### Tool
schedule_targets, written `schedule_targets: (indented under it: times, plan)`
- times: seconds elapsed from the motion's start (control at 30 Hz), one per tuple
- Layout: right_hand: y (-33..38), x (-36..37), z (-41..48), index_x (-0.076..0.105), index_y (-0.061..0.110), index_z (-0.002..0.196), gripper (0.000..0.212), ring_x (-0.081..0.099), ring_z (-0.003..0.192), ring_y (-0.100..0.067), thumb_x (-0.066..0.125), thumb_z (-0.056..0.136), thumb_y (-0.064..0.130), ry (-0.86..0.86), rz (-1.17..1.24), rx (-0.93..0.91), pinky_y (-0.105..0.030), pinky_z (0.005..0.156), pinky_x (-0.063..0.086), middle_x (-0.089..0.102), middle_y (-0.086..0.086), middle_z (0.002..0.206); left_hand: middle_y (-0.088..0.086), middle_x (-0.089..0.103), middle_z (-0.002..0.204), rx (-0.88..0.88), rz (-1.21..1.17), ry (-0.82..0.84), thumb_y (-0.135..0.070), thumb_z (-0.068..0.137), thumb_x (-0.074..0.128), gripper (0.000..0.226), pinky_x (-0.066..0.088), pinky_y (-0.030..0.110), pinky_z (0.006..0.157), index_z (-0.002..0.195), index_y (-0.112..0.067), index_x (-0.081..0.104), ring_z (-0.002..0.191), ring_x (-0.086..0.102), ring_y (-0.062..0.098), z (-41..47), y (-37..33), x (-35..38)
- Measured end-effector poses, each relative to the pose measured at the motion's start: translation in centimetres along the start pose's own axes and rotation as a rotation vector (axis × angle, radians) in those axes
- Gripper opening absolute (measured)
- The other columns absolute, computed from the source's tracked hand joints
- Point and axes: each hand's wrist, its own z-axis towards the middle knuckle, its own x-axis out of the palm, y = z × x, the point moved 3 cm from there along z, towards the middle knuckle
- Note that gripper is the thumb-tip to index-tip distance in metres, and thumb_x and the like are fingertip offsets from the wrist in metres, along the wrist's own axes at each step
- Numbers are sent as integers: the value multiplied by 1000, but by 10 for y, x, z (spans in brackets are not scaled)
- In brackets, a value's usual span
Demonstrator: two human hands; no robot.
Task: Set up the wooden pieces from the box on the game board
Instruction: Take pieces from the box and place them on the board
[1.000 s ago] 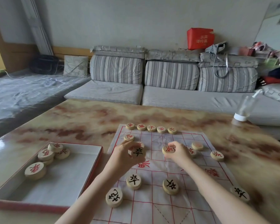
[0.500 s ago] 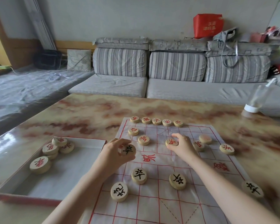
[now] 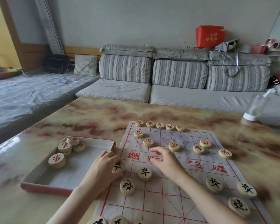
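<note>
Head cam: my left hand (image 3: 103, 167) has thumb and fingers curled round a round pale wooden piece with a black character (image 3: 118, 166), right at the left edge of the white cloth game board with red grid lines (image 3: 153, 201). My right hand (image 3: 166, 160) hangs over the board's middle, fingers loosely bent, nothing in it. The shallow white box with red sides (image 3: 44, 189) lies just beside the board's left edge on the marbled tan table (image 3: 95, 117), with a few red-lettered wooden discs (image 3: 65, 147) piled in its far left corner.
</note>
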Motion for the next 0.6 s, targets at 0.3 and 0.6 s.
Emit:
schedule_targets:
  times: [0.3,0.6]
  plan:
    - [19,19,-17,56,25,120,32,48,105,1,56,88,19,66,30,-13,2,81,31,55,11,117,-8,61,114,-24,26,-84,-46,75,65,46,36,31,96,116,-26,61,111,44,20,-9,2,3]
    - [31,27,-24,54,25,123,33,40,83,12,53,91,20,97,1,-47,-1,75,31,45,20,101,-11,60,115,-11,24,-72,-73,59,23,82,36,29,94,117,-30,60,109,43,18,-11,10,7]
